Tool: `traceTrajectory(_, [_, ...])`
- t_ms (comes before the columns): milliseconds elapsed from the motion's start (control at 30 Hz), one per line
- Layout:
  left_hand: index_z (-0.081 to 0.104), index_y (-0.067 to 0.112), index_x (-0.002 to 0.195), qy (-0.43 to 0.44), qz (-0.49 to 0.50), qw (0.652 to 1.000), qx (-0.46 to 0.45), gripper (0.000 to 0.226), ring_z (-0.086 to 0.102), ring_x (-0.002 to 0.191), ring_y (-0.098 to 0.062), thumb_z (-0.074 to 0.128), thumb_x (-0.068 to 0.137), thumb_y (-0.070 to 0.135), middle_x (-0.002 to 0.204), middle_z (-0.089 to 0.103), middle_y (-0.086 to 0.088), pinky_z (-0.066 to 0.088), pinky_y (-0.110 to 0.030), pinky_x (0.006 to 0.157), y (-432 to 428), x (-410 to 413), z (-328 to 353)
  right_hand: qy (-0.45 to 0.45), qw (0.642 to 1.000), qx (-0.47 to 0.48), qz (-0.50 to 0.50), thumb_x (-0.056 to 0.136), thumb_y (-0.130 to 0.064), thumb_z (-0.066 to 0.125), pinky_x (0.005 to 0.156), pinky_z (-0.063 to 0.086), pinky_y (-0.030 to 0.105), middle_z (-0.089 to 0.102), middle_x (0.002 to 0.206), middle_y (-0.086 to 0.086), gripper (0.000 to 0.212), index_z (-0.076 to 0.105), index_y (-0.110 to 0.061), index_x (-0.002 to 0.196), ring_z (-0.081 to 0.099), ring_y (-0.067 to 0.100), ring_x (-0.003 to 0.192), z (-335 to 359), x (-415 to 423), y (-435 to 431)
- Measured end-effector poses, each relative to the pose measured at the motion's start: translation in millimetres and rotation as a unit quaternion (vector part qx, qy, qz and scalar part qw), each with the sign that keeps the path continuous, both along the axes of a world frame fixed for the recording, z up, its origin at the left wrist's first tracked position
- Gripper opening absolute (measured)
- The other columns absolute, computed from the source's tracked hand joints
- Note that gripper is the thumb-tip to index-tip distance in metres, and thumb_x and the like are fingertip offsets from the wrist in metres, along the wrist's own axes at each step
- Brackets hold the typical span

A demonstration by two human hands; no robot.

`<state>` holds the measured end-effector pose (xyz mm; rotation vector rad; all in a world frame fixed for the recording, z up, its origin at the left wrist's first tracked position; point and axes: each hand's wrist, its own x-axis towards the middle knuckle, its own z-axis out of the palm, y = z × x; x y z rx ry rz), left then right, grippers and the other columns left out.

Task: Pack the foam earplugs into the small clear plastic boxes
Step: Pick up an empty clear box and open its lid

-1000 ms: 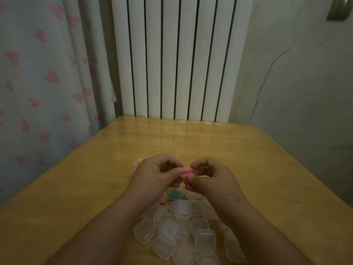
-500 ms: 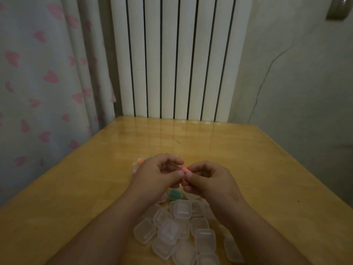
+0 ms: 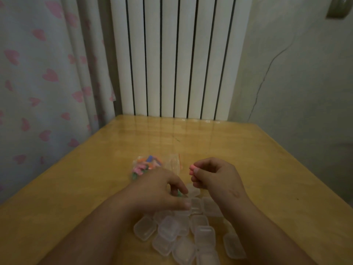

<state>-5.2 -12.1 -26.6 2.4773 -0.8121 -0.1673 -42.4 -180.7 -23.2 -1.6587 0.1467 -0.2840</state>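
Observation:
My right hand [image 3: 215,176] is raised above the table and pinches a pink foam earplug [image 3: 192,167] at its fingertips. My left hand [image 3: 158,190] is down on the pile of small clear plastic boxes [image 3: 181,232]. Its index finger and thumb curl round a clear box holding a green earplug [image 3: 180,194], most of which the fingers hide. A heap of coloured earplugs [image 3: 147,165] lies just beyond my left hand.
A clear zip bag [image 3: 175,162] with a red strip lies by the earplug heap. The wooden table [image 3: 76,188] ends at a white radiator [image 3: 172,54]. A heart-print curtain [image 3: 38,73] hangs on the left and a wall stands on the right.
Both hands held the pink earplug together. My left hand has let go and dropped onto the boxes. My right hand keeps the earplug and has shifted slightly right.

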Motion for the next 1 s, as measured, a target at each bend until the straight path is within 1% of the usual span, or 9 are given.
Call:
traceTrajectory(100, [0.071,0.037,0.095,0.005,-0.023,1.000,-0.002,0.025,0.054,0.086,0.009,0.082,0.073,0.042,0.093,0.063,0.022,0.040,-0.008,0.070,0.4,-0.4,-1.1,-0.002,1.000,0.007,0.002,0.086,-0.004,0.069,0.054,0.055,0.025,0.070,0.075,0.011,0.005,0.067,-0.003,0.091,0.063,0.012,0.057,1.6,-0.3,0.0])
traceTrajectory(233, [0.063,0.032,0.081,0.047,0.007,0.986,-0.160,0.030,0.059,0.072,-0.001,0.085,0.072,0.013,0.083,0.064,0.023,0.053,-0.021,0.066,1.3,-2.3,2.0,0.002,1.000,0.016,0.006,0.089,0.002,0.059,0.052,0.052,0.026,0.069,0.074,0.007,0.014,0.069,-0.007,0.087,0.059,0.012,0.055,4.8,-0.5,-3.4])
traceTrajectory(333, [0.064,0.026,0.079,0.075,0.046,0.953,-0.289,0.033,0.069,0.086,-0.017,0.082,0.070,-0.001,0.098,0.071,0.007,0.059,-0.039,0.074,2.2,-2.8,1.8,0.011,1.000,-0.001,0.010,0.085,0.006,0.059,0.051,0.052,0.025,0.070,0.071,0.009,0.018,0.073,-0.006,0.081,0.059,0.011,0.053,7.1,-2.3,-4.7])
traceTrajectory(400, [0.065,0.025,0.076,0.057,0.052,0.938,-0.339,0.036,0.069,0.094,-0.017,0.079,0.070,-0.007,0.100,0.072,0.002,0.059,-0.039,0.080,2.1,-2.2,1.6,0.026,0.999,-0.006,0.025,0.083,0.007,0.058,0.049,0.051,0.026,0.069,0.067,0.010,0.019,0.074,-0.003,0.078,0.058,0.013,0.054,7.6,-3.4,-3.7])
traceTrajectory(600, [0.065,0.022,0.075,0.031,0.051,0.920,-0.388,0.029,0.069,0.089,-0.023,0.081,0.072,-0.003,0.092,0.071,-0.002,0.057,-0.035,0.079,-0.1,-0.4,-0.8,0.059,0.992,0.037,0.108,0.086,-0.009,0.066,0.053,0.049,0.025,0.064,0.068,0.014,0.018,0.072,0.008,0.087,0.057,0.019,0.060,7.5,-6.1,-0.9])
traceTrajectory(700, [0.067,0.020,0.079,0.031,0.053,0.921,-0.385,0.030,0.070,0.086,-0.013,0.078,0.073,-0.007,0.091,0.072,-0.001,0.059,-0.032,0.079,-1.1,-0.7,-1.3,0.051,0.993,0.016,0.102,0.081,-0.013,0.075,0.053,0.050,0.023,0.067,0.069,0.011,0.016,0.074,0.001,0.087,0.058,0.015,0.059,4.8,-6.2,0.3])
traceTrajectory(800, [0.069,0.018,0.102,0.078,0.045,0.909,-0.407,0.045,0.069,0.096,-0.010,0.069,0.073,-0.016,0.104,0.069,-0.001,0.058,-0.027,0.081,-2.6,-2.4,0.2,0.046,0.996,-0.033,0.070,0.078,-0.009,0.077,0.055,0.053,0.020,0.068,0.073,0.007,0.011,0.074,-0.006,0.089,0.061,0.008,0.057,1.2,-5.2,1.6])
traceTrajectory(900, [0.067,0.017,0.114,0.132,0.031,0.884,-0.448,0.046,0.069,0.103,-0.012,0.078,0.073,-0.001,0.113,0.070,-0.001,0.058,-0.029,0.084,-1.0,-3.4,0.8,0.017,0.997,-0.060,0.046,0.076,-0.010,0.079,0.057,0.055,0.020,0.070,0.075,0.003,0.011,0.074,-0.012,0.086,0.063,0.004,0.058,0.4,-4.9,3.3])
traceTrajectory(1000, [0.071,0.020,0.109,0.125,0.046,0.894,-0.428,0.039,0.067,0.107,-0.006,0.080,0.074,0.004,0.112,0.072,0.005,0.056,-0.024,0.087,-2.6,-3.3,-0.8,-0.012,0.996,-0.083,0.028,0.072,-0.014,0.082,0.055,0.053,0.021,0.072,0.072,-0.001,0.013,0.073,-0.017,0.082,0.064,0.006,0.058,1.7,-5.1,5.1])
